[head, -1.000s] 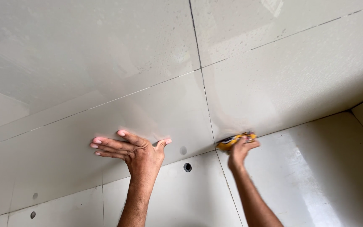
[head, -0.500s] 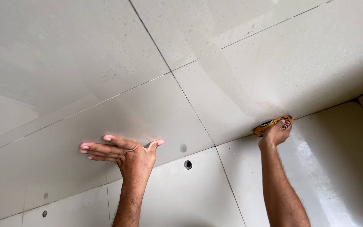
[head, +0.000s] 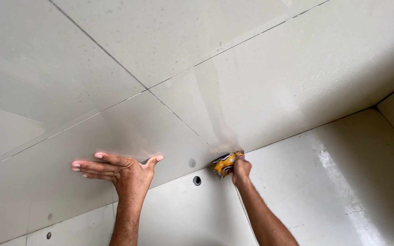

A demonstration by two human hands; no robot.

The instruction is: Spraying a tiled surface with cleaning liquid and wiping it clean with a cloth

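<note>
My left hand (head: pixel 117 171) is pressed flat against a glossy pale grey tile (head: pixel 69 150), fingers spread and pointing left. My right hand (head: pixel 241 170) grips a crumpled yellow cloth or sponge with dark markings (head: pixel 225 163). The cloth is pushed against the dark joint line (head: pixel 178 117) where the upper tiles meet the lower tiles. Both forearms rise from the bottom of the view.
Large pale tiles (head: pixel 297 68) cover the whole surface, split by thin dark grout lines. A round hole (head: pixel 197 180) sits in the lower tile between my arms; smaller holes (head: pixel 49 235) are at lower left. A corner edge (head: pixel 391 98) runs at the right.
My right hand swept the yellow cloth right along the joint, then back left to near the tile corner. The view shifted, and my left hand stayed flat on the tile.
</note>
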